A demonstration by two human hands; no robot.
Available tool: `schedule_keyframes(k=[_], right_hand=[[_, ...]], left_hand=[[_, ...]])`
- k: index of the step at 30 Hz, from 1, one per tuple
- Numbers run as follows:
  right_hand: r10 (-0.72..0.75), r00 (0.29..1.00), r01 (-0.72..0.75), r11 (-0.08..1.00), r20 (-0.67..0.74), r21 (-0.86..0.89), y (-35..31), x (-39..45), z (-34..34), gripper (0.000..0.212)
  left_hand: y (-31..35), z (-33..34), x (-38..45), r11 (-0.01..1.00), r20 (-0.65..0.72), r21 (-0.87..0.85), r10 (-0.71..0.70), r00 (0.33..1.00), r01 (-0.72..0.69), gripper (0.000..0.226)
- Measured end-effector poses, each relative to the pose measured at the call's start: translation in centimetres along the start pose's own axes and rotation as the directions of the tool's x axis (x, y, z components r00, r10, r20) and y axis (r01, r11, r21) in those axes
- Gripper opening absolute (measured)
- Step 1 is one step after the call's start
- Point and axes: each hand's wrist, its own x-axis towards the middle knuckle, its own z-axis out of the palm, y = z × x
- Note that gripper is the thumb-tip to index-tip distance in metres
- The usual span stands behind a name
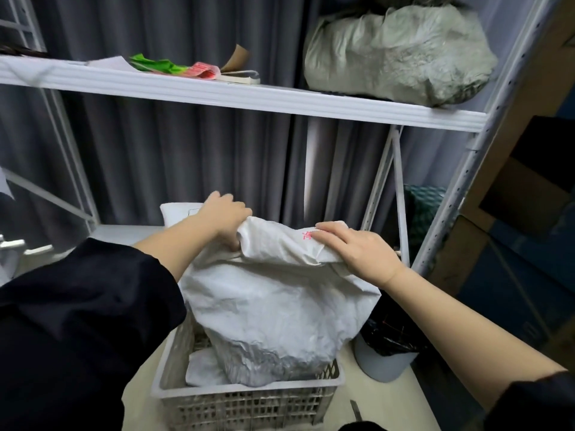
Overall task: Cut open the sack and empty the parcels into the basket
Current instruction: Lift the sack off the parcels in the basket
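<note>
A white woven sack [273,303] stands with its lower end inside a grey plastic lattice basket [249,396] on the floor. My left hand [225,220] grips the bunched upper left corner of the sack. My right hand [357,248] holds the upper right edge, fingers laid over the folded fabric near red printing and thumb beneath. A white parcel [205,368] lies in the basket beside the sack. What is inside the sack is hidden.
A white metal shelf [249,94] runs overhead with papers [199,68] and a second full sack [398,54]. A bin lined with a black bag [385,353] stands right of the basket. A blade-like tool [356,410] lies on the floor. Cardboard boxes [513,194] stand at right.
</note>
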Motion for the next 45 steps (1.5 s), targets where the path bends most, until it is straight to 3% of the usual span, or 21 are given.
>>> schedule_keyframes(k=[3, 5, 7, 9, 11, 13, 15, 17, 19, 22, 25, 27, 29, 32, 35, 36, 37, 39, 40, 43, 45], right_hand=[[-0.066, 0.994, 0.063, 0.997, 0.091, 0.038, -0.4, 0.5, -1.6, 0.06], [0.05, 0.967, -0.066, 0.996, 0.249, 0.057, -0.5, 0.9, -2.8, 0.085], [0.165, 0.942, -0.149, 0.986, 0.291, -0.079, -0.7, 1.6, -3.1, 0.108], [0.257, 0.895, -0.216, 0.965, 0.364, -0.151, -1.3, 2.6, -2.6, 0.112], [0.292, 0.798, -0.326, 0.945, 0.528, -0.031, -2.5, 3.6, -1.6, 0.123], [0.301, 0.744, -0.468, 0.872, 0.596, 0.143, -4.0, 4.0, -0.1, 0.113], [0.392, 0.768, -0.547, 0.813, 0.506, 0.199, -5.0, 3.9, 1.1, 0.067], [0.479, 0.823, -0.536, 0.833, 0.305, 0.136, -5.1, 4.0, 1.1, 0.031], [0.494, 0.856, -0.51, 0.856, 0.152, 0.089, -4.8, 4.1, 0.3, 0.024], [0.468, 0.88, -0.472, 0.879, 0.081, 0.058, -4.6, 4.2, -0.6, 0.023], [0.464, 0.885, -0.466, 0.881, 0.046, 0.084, -4.5, 4.3, -0.5, 0.024], [0.438, 0.898, -0.439, 0.895, 0.029, 0.083, -4.4, 4.1, -0.3, 0.027], [0.403, 0.915, -0.403, 0.91, 0.026, 0.095, -4.1, 3.9, -0.2, 0.031], [0.395, 0.889, -0.453, 0.835, 0.233, 0.312, -3.2, 3.7, -0.2, 0.035], [0.322, 0.78, -0.586, 0.676, 0.538, 0.446, -2.8, 3.2, -0.1, 0.078], [0.313, 0.747, -0.597, 0.704, 0.587, 0.385, -3.2, 2.9, 0.6, 0.082], [0.343, 0.727, -0.589, 0.757, 0.595, 0.284, -3.8, 2.6, 1.2, 0.066], [0.458, 0.775, -0.565, 0.811, 0.435, 0.153, -4.3, 3.0, 1.4, 0.023], [0.509, 0.801, -0.567, 0.814, 0.313, 0.126, -4.0, 3.7, 0.6, 0.015], [0.611, 0.791, -0.611, 0.789, 0.02, 0.063, -1.8, 7.2, -4.7, 0.026], [0.632, 0.765, -0.63, 0.774, -0.124, 0.064, -0.9, 8.6, -7.2, 0.032]], left_hand=[[-0.2, 0.8, -0.4, 0.992, -0.156, 0.119, -0.026, 0.987, 0.045, 0.025], [-0.6, 1.3, -1.0, 0.997, -0.158, 0.039, -0.063, 0.985, 0.07, 0.023], [-0.8, 1.6, -1.6, 0.998, -0.192, -0.027, -0.055, 0.98, 0.051, 0.02], [-0.7, 1.3, -2.1, 0.997, -0.285, -0.069, -0.042, 0.958, 0.023, 0.016], [-0.6, 0.3, -2.3, 0.99, -0.358, -0.143, -0.054, 0.932, 0.003, 0.01], [-0.5, -0.8, -2.5, 0.965, -0.356, -0.261, -0.073, 0.931, -0.024, 0.009], [-0.7, -1.4, -2.8, 0.893, -0.264, -0.448, -0.086, 0.961, -0.043, 0.019], [-1.7, -1.0, -3.1, 0.814, -0.109, -0.581, -0.056, 0.992, -0.018, 0.038], [-3.5, -0.2, -3.5, 0.795, 0.071, -0.606, 0.028, 0.997, 0.021, 0.066], [-5.6, 0.8, -3.8, 0.683, 0.255, -0.726, 0.161, 0.953, 0.079, 0.088], [-5.7, 0.4, -3.8, 0.773, 0.326, -0.613, 0.06, 0.944, 0.163, 0.094], [-5.2, 0.1, -4.2, 0.897, 0.208, -0.417, -0.058, 0.976, 0.142, 0.076], [-4.6, 0.5, -4.7, 0.955, 0.04, -0.288, -0.066, 0.997, 0.075, 0.043], [-4.2, 1.4, -5.2, 0.956, -0.072, -0.288, -0.072, 0.995, 0.048, 0.009], [-3.6, 0.9, -5.4, 0.949, -0.132, -0.308, -0.115, 0.985, 0.07, 0.007], [-3.2, 0.5, -5.3, 0.947, -0.164, -0.315, -0.118, 0.979, 0.061, 0.013], [-2.9, 0.1, -5.4, 0.95, -0.192, -0.307, -0.111, 0.975, 0.048, 0.016], [-2.9, -1.1, -5.2, 0.971, -0.232, -0.234, -0.095, 0.968, 0.04, 0.01], [-3.4, -2.1, -4.9, 0.981, -0.238, -0.184, -0.1, 0.966, 0.056, 0.008], [-5.6, -5.5, -4.0, 0.958, -0.329, -0.176, -0.273, 0.904, 0.226, 0.019], [-6.2, -6.5, -3.8, 0.901, -0.476, -0.333, -0.414, 0.776, 0.277, 0.024]])
